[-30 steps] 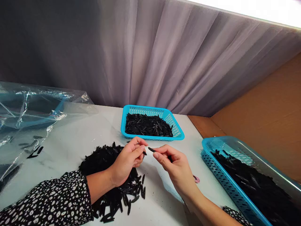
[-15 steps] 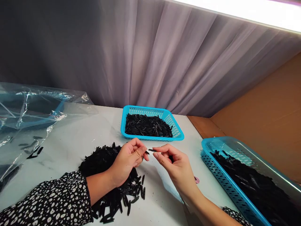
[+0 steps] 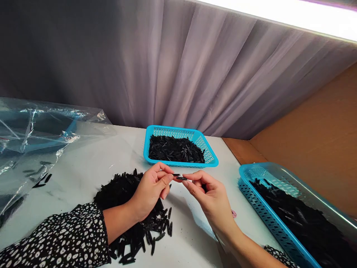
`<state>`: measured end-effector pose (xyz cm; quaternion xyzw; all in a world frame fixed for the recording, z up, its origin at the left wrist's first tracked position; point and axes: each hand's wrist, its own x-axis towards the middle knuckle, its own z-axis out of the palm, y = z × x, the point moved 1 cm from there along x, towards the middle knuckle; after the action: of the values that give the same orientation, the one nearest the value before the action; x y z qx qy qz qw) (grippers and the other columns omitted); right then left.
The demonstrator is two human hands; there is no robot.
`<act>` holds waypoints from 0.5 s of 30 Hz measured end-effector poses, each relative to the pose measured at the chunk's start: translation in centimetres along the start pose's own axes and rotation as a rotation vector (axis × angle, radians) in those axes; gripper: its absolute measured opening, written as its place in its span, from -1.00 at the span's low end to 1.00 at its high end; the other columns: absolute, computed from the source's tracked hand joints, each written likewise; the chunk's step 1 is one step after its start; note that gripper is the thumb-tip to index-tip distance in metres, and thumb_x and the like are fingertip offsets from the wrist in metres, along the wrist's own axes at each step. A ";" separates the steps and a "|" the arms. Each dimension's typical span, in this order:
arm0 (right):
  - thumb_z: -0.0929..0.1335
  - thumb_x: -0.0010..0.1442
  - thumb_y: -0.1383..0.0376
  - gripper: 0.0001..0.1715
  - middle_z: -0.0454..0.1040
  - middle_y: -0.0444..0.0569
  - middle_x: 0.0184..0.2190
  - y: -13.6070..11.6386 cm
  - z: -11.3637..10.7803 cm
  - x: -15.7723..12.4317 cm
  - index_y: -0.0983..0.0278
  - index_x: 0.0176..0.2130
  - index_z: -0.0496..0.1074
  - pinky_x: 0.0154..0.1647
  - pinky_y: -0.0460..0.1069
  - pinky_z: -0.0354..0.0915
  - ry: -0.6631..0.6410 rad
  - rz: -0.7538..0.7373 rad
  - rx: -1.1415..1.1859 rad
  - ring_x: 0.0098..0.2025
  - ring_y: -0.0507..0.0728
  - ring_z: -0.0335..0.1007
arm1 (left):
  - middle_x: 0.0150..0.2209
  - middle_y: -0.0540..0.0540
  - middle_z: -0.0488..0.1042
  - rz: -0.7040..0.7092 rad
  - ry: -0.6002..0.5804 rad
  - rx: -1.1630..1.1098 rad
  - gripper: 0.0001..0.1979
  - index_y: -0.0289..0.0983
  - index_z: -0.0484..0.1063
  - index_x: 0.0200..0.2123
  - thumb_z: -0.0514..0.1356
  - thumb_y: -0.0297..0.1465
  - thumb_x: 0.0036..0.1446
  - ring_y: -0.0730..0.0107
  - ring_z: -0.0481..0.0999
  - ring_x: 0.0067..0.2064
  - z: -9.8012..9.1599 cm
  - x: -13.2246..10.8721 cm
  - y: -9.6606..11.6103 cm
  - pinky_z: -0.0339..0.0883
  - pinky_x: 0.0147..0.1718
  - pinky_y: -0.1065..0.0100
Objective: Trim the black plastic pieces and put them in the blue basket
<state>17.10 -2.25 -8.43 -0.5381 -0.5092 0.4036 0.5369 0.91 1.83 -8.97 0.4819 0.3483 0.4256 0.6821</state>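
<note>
My left hand (image 3: pixel 154 188) pinches one small flat black piece between thumb and forefinger. Facing it, my right hand (image 3: pixel 208 191) grips another slim black piece (image 3: pixel 182 178) with pointed ends, also between thumb and forefinger. The two pieces meet or nearly meet at the fingertips; I cannot tell whether they are joined. Something black also shows inside the curled fingers of my right hand. Under and beside my left hand lies a heap of similar black pieces (image 3: pixel 119 191), partly covered by that hand and forearm.
Beyond my hands a blue plastic basket (image 3: pixel 180 163) holds many black pieces. A larger blue basket (image 3: pixel 267 212) with a clear sheet over part of it stands at the right, also filled. Clear plastic bagging (image 3: pixel 50 126) lies left. A small pink object (image 3: pixel 234 213) is by my right wrist.
The fingertips of both hands have come slightly closer, bringing the two black pieces together. The piece in my right hand has turned to show its flat side. Heap and baskets look the same.
</note>
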 end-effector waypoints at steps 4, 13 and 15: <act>0.47 0.11 0.17 -0.79 0.00 -0.32 -0.64 0.0 0.0 0.0 0.27 -0.31 0.53 -0.52 -0.07 -0.04 0.013 0.027 0.075 -0.57 -0.03 -0.14 | -0.73 0.21 0.21 0.008 0.010 0.038 -0.84 -0.22 0.33 -0.35 0.23 -0.29 0.19 0.59 0.13 -0.64 0.1 0.0 0.1 0.00 -0.52 0.45; 0.38 0.07 0.21 -0.84 0.31 -0.20 -0.55 -0.6 -0.2 0.9 0.23 -0.43 0.36 -0.69 -0.13 -0.25 -0.119 0.289 0.657 -0.64 -0.07 -0.23 | -0.58 0.04 0.48 0.021 0.029 0.038 -0.78 -0.25 0.33 -0.39 0.28 -0.27 0.13 0.57 0.24 -0.59 0.3 -0.2 0.3 0.02 -0.52 0.44; 0.42 0.10 0.15 -0.79 0.21 -0.25 -0.59 -0.4 0.0 0.7 0.24 -0.38 0.41 -0.66 -0.13 -0.25 -0.128 0.289 0.532 -0.62 -0.07 -0.25 | -0.53 0.02 0.50 0.012 0.029 0.034 -0.75 -0.26 0.33 -0.40 0.29 -0.24 0.11 0.60 0.21 -0.60 0.3 -0.2 0.4 0.03 -0.52 0.44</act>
<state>17.18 -1.56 -7.98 -0.4189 -0.3367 0.6282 0.5626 1.05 1.63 -8.50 0.4895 0.3622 0.4308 0.6661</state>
